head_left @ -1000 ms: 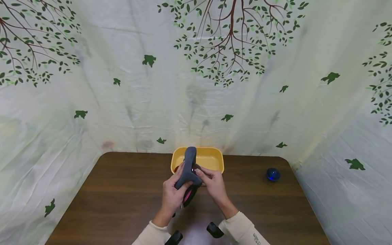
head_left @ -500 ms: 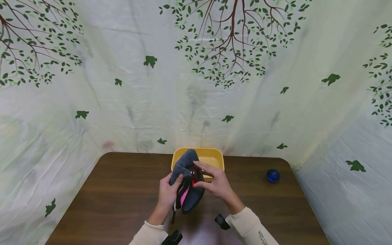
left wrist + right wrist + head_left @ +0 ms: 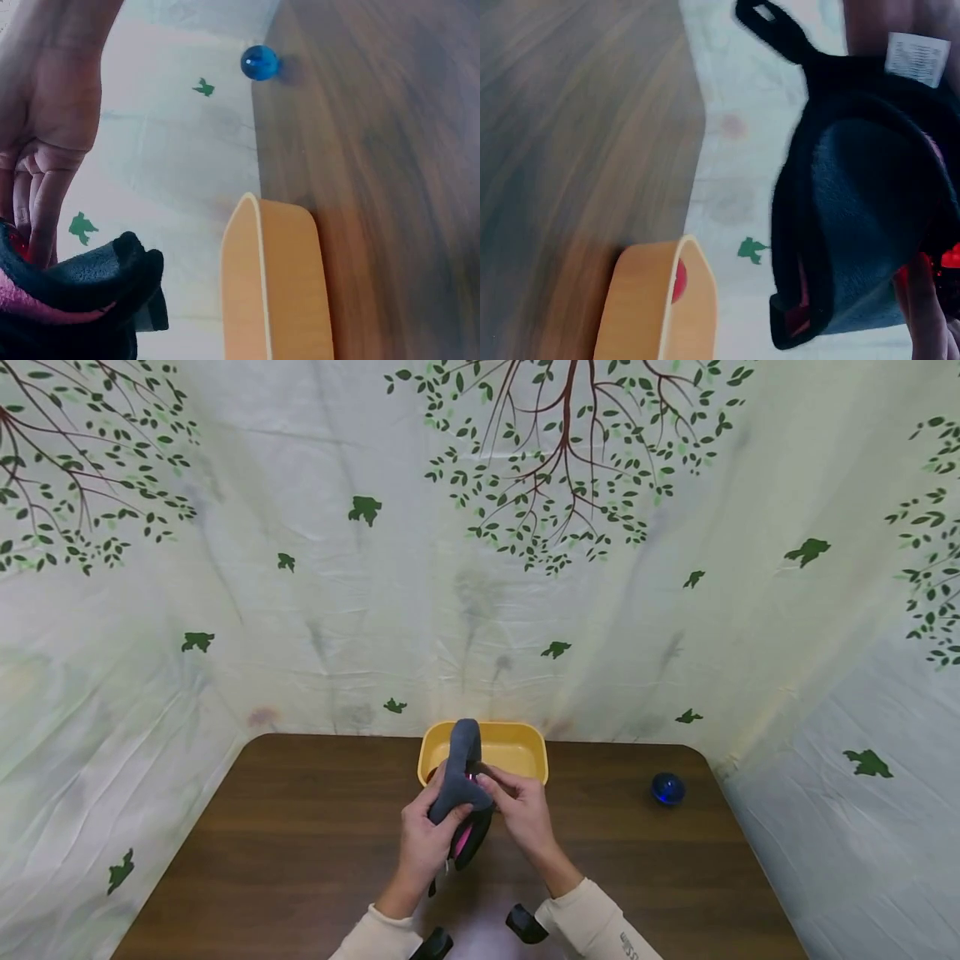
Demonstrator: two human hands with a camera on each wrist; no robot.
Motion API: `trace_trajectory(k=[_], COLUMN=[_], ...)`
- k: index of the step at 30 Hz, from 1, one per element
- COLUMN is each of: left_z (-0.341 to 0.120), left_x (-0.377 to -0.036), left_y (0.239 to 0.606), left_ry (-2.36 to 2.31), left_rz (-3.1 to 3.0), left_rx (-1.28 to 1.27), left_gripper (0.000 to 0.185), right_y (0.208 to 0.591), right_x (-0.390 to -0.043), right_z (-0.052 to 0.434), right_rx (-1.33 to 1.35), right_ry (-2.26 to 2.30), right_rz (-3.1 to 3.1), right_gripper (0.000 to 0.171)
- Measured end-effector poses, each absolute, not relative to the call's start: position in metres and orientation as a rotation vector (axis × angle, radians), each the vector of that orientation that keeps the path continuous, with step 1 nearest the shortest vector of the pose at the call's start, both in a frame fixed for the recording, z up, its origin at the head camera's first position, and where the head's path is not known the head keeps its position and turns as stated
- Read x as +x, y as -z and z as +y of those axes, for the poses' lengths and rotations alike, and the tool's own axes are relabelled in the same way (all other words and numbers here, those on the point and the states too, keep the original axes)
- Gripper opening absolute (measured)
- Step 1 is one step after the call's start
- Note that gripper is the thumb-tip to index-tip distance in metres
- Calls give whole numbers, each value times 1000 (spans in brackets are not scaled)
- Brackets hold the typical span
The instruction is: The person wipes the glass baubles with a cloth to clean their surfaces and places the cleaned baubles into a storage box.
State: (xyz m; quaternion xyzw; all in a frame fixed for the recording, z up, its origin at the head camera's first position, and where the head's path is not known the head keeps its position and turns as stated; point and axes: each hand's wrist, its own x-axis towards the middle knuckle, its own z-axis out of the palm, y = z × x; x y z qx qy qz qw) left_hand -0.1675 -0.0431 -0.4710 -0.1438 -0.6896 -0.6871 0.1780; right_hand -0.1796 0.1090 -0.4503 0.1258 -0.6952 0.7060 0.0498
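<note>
My left hand grips a dark grey fabric pouch with pink lining, held up over the table in front of a yellow tub. A hanging loop and a white label show on the pouch in the right wrist view. With thumb and fingers, my right hand pinches a shiny red ball against the folded fabric. Most of that ball is hidden by the fabric and fingers.
The yellow tub stands at the table's back edge, and another red ball lies inside it. A clear blue ball sits on the brown table at the right. Behind hangs a leaf-patterned cloth.
Half a second ago my right fingers spread wider around the red ball and the pouch was tilted more open. Now the fingers are closer together and the fabric is folded over the ball again.
</note>
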Motion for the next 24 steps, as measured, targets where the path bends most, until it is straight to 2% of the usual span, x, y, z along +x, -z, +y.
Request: trace_trajectory(k=[4, 10, 16, 19, 22, 24], left_z=[-42, -41, -43, -42, -40, -38], left_x=[-167, -169, -168, -166, -164, -163], left_y=[470, 465, 462, 463, 465, 467], left_ry=[1952, 2087, 2360, 2376, 2288, 2196], left_rz=[-1961, -1876, -1768, -1767, -1799, -1827], left_rx=[-354, -178, -33, -43, -124, -201], left_gripper=[53, 21, 21, 19, 19, 26], right_y=[462, 468, 471, 470, 468, 466], right_x=[-183, -184, -188, -187, -183, -181], right_z=[110, 115, 120, 120, 117, 113], right_rx=[412, 688, 1017, 965, 751, 596], right_ry=[-2197, -2175, -2027, -2000, -2016, -2072], right_rz=[-2074, -1913, -1808, -1850, -1940, -1976], right_gripper=[34, 48, 58, 56, 48, 43])
